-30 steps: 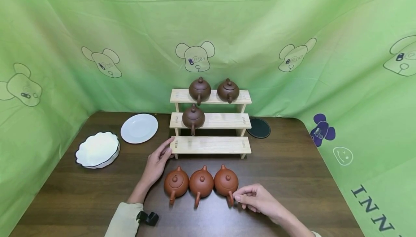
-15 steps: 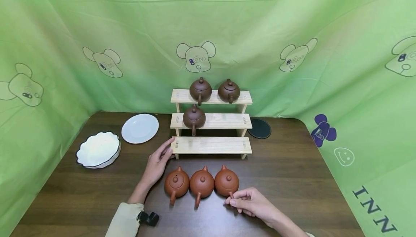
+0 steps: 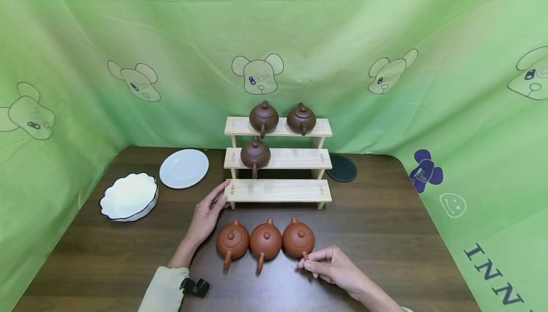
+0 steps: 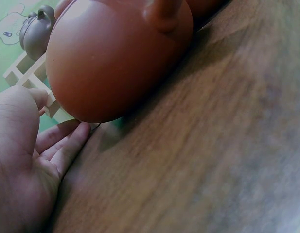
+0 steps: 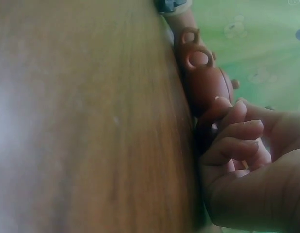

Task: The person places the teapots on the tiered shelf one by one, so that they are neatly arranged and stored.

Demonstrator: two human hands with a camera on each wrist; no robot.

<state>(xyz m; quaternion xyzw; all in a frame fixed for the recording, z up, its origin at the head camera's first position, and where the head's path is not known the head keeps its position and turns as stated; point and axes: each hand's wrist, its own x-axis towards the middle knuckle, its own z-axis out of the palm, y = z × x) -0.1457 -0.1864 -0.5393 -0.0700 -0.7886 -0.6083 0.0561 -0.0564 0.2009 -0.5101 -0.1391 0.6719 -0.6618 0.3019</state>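
Three reddish-brown clay teapots stand in a row on the table: a left teapot [image 3: 232,240], a middle teapot [image 3: 266,239] and a right teapot [image 3: 298,237], spouts away from me and handles towards me. My right hand [image 3: 331,268] pinches the right teapot's handle between thumb and fingers. My left hand [image 3: 206,217] touches the left end of the lowest shelf of a three-step wooden stand [image 3: 278,190], fingers fairly straight. In the left wrist view, the left teapot [image 4: 115,63] looms large in front of that hand [image 4: 23,160].
Dark brown teapots sit on the stand: a left one [image 3: 263,118] and a right one [image 3: 301,119] on top, another [image 3: 255,153] on the middle step. A white plate [image 3: 184,168], a scalloped white dish [image 3: 128,197] and a dark round coaster [image 3: 342,168] lie around it.
My right hand has shifted slightly left and closed its fingers round the right teapot's handle. My left hand stays at the stand, and the teapots keep their places.
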